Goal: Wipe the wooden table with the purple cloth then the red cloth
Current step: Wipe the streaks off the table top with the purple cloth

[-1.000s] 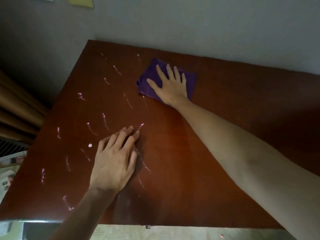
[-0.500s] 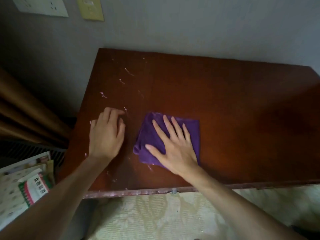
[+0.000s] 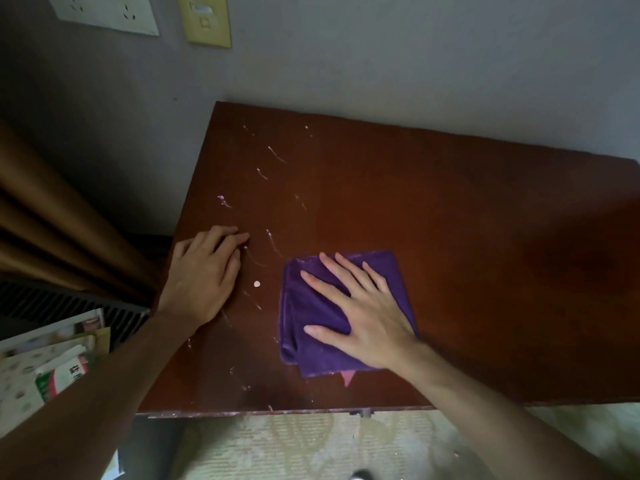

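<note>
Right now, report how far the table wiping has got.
Done: the right part of the wooden table looks free of marks. In hand: the right hand presses flat on the purple cloth near the front edge, while the left hand rests on the wood. Left: white streaks and a white dot on the left side. No red cloth is in view.

wooden table: reddish-brown wood, smooth, faint sheen, white smears | purple cloth: soft, matt fabric
</note>
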